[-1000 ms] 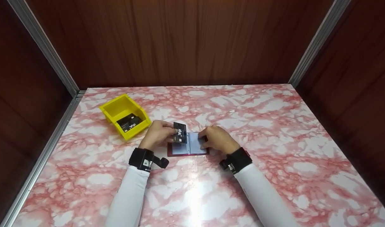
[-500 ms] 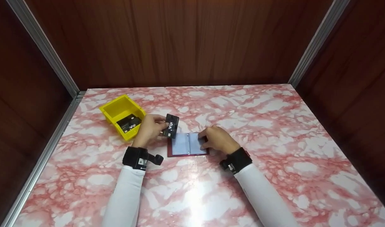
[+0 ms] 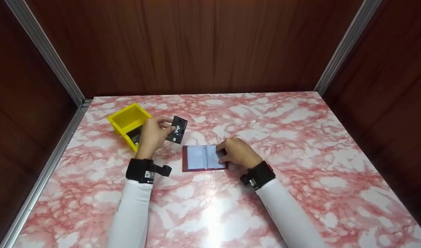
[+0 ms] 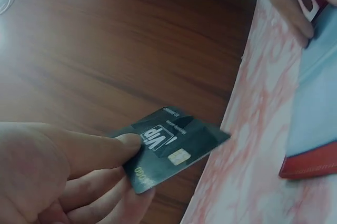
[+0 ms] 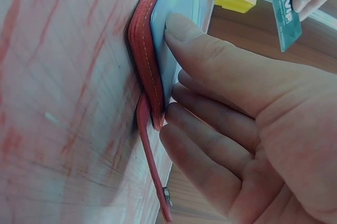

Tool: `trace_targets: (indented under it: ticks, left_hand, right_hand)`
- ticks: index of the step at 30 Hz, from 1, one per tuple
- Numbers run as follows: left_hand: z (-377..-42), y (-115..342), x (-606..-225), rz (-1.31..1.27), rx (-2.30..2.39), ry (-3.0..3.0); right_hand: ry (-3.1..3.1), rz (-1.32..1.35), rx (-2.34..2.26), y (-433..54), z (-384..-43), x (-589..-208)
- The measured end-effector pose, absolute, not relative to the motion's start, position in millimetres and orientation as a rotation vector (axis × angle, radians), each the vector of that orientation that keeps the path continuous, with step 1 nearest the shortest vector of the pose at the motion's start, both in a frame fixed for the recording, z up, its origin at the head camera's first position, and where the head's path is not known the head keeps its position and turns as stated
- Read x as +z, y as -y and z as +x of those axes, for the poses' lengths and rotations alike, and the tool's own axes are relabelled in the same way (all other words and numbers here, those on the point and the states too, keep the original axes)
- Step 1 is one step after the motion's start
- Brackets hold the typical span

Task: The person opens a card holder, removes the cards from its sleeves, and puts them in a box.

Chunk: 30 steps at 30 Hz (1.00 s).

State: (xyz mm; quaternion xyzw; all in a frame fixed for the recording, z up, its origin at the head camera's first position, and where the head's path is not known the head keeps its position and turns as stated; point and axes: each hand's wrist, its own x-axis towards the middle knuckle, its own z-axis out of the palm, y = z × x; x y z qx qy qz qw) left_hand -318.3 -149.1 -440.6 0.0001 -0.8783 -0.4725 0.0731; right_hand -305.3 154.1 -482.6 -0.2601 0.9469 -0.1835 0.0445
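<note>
A black card marked "Vip" is pinched between the thumb and fingers of my left hand, up in the air beside the yellow bin. The left wrist view shows its gold chip and lettering facing up. A red card holder lies spread on the table, its clear bluish sleeves showing. At its right edge is my right hand, thumb on the sleeve page and the other fingers against the side. In the right wrist view, a red strap with a snap sticks out from the holder.
The yellow bin stands at the left of the table, partly covered by my left hand, with black cards inside. The table has a red-and-white marbled top. Brown wood-grain panels enclose its back and sides.
My left hand has drawn the black card left and away from above the holder, toward the bin, uncovering the left sleeve page. My right hand stays at the holder's right edge.
</note>
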Motion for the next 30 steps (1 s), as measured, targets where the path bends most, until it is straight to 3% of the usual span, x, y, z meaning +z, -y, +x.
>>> trace_targets:
  ticks: [16, 30]
  left_hand:
    - [-317, 212, -435, 0.222, -1.11, 2.239]
    - [-322, 209, -455, 0.142, -0.623, 2.438]
  right_hand:
    - [-2.905, -0.841, -0.525, -157, -304, -483]
    - [-2.9, -0.811, -0.54, -155, -305, -484]
